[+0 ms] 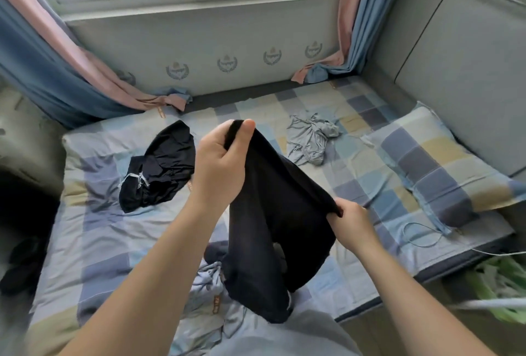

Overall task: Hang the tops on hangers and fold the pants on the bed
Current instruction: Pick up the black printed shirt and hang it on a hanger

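Pinching its top edge, the left hand (pixel 220 162) high and the right hand (pixel 351 220) lower, both sets of fingers hold the black garment (pixel 273 227) hanging lengthwise toward the bed (pixel 94 242).

Bare sheet (pixel 94 242) left; black heap (pixel 159 168), grey heap (pixel 310 136) beyond.

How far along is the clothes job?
Nothing looks done: no folded pants or hung top in view. In hand: left hand and right hand grip a dark garment above the bed. Left: a crumpled black heap and a grey heap lying there.
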Action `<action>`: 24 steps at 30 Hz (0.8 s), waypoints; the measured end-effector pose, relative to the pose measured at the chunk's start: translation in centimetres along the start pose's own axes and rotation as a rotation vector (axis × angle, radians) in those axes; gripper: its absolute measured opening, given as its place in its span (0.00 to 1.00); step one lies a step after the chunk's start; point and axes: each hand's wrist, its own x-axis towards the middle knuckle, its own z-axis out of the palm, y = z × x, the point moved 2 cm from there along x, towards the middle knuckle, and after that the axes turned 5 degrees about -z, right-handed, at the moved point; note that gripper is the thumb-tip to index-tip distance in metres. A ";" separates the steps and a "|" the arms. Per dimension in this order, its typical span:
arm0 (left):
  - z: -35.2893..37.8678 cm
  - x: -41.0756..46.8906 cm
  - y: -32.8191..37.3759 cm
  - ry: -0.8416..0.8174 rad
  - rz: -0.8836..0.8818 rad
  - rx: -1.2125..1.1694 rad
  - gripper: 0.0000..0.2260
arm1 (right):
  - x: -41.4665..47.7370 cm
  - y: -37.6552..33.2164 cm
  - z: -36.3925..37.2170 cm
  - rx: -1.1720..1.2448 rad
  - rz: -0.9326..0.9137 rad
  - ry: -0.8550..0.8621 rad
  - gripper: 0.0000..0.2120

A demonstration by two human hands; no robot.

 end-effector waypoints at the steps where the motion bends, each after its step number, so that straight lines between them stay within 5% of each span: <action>1: -0.3 0.1 0.0 0.012 -0.002 0.000 0.21 | 0.0 -0.3 0.3 0.049 0.001 -0.036 0.12; 7: -2.7 2.2 -1.8 0.012 -0.040 0.162 0.18 | 0.4 -2.9 -0.9 0.444 -0.154 -0.109 0.15; 9: -2.2 2.2 -2.1 -0.013 -0.059 0.205 0.16 | 0.8 -2.9 -1.8 0.358 -0.187 -0.140 0.17; 14: 1.9 1.8 -0.9 0.038 -0.044 0.166 0.17 | 2.4 0.6 -3.5 0.035 -0.189 -0.114 0.02; 20: 7.2 1.1 0.2 0.019 -0.010 0.159 0.22 | 4.4 8.5 -5.4 -0.258 0.066 -0.107 0.13; 24: 8.4 2.4 0.5 0.150 -0.027 0.130 0.20 | 5.0 13.6 -7.8 -0.248 0.205 -0.100 0.09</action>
